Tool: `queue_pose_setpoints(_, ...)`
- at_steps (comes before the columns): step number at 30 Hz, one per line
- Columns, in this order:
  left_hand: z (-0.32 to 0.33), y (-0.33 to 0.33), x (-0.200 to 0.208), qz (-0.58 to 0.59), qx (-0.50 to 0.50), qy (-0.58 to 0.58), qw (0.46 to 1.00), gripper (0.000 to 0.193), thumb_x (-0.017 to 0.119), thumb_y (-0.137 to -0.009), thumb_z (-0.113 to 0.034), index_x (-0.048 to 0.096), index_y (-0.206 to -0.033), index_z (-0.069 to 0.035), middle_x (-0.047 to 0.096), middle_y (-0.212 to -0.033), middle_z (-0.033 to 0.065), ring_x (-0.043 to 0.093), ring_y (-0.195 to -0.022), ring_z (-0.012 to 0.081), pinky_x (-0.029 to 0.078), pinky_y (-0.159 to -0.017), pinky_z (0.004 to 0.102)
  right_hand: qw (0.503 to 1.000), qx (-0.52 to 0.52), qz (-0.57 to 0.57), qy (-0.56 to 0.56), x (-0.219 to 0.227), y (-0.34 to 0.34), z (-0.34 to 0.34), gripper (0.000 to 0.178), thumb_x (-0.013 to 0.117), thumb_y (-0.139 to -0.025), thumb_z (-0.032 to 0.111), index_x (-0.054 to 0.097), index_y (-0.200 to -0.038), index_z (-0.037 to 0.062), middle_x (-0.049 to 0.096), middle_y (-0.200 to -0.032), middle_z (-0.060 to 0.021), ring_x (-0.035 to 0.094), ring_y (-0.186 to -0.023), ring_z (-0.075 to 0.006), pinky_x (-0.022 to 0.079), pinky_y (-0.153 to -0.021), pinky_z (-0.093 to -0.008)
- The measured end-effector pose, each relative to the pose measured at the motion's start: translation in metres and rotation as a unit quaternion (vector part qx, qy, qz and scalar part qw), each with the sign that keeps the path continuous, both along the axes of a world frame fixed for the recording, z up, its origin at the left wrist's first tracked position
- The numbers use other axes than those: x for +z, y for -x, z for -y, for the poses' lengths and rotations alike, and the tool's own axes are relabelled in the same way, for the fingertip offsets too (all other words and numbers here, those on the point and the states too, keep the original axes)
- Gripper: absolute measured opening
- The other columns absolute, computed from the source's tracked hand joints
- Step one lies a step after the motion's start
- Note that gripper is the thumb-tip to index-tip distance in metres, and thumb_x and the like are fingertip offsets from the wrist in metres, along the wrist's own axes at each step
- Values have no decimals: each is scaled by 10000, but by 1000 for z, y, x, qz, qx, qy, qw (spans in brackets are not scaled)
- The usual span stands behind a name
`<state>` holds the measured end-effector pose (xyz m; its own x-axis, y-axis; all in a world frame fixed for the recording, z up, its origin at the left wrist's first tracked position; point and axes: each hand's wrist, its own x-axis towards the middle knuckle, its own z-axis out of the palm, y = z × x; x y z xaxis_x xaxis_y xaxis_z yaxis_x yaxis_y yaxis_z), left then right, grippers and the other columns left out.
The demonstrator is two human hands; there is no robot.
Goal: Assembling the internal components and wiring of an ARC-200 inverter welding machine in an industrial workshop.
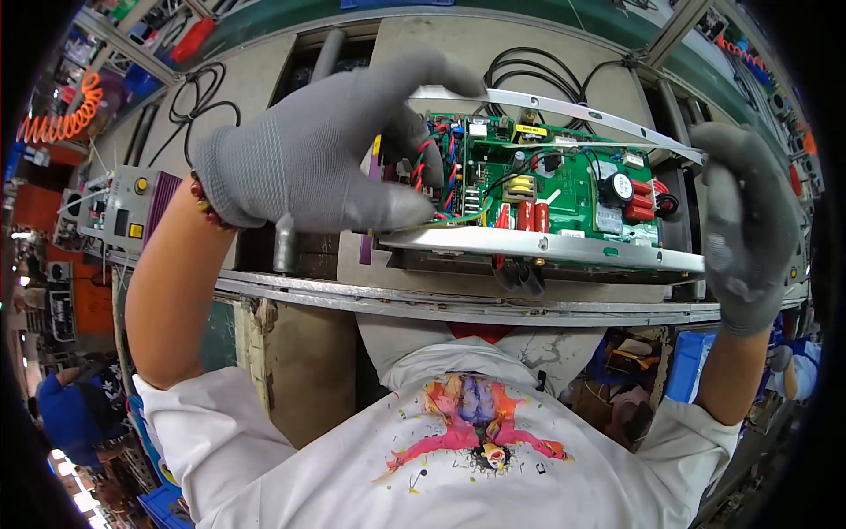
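Note:
A metal chassis [608,257] with two silver side rails lies across the bench. Inside it sits a green circuit board [577,207] with red and yellow components and twisted coloured wires [454,159]. My left hand [344,145], in a grey glove, arches over the left end with thumb and fingers spread. Its thumb is over the near rail, its forefinger by the far one, and other fingers are close to the wires. My right hand [751,225], gloved too, curls around the right end of the rails; its exact contact is partly hidden.
Black cables [542,75] lie coiled behind the chassis. Another unit with purple fins [163,207] stands at the left. A metal rail [458,309] runs along the bench's near edge. An orange coiled hose [70,123] hangs far left, and co-workers are at both sides.

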<state>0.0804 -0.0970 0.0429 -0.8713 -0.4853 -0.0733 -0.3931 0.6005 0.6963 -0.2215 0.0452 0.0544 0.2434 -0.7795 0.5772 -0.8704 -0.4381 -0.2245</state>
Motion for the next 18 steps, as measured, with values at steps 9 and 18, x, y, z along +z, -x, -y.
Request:
queue_pose_setpoints(9,21,2,-12,-43,-166,23,985,271,693,-681,-84,685,-945,-24,658,-825,140,650,-751,283,525,-677,356,998,-3,-54,-11,-2,-21,12,202,521,-839,-37,621,-1014,-44,606,-859,-105,598,-759,-163,467,-702,-269)
queue_pose_setpoints(18,17,9,9,118,-136,67,981,160,696,-673,-76,676,-824,-27,633,-745,120,630,-663,249,511,-612,337,997,14,-26,-65,-3,-15,10,220,581,-889,40,614,-1096,-26,670,-962,-138,664,-873,-215,525,-794,-335)
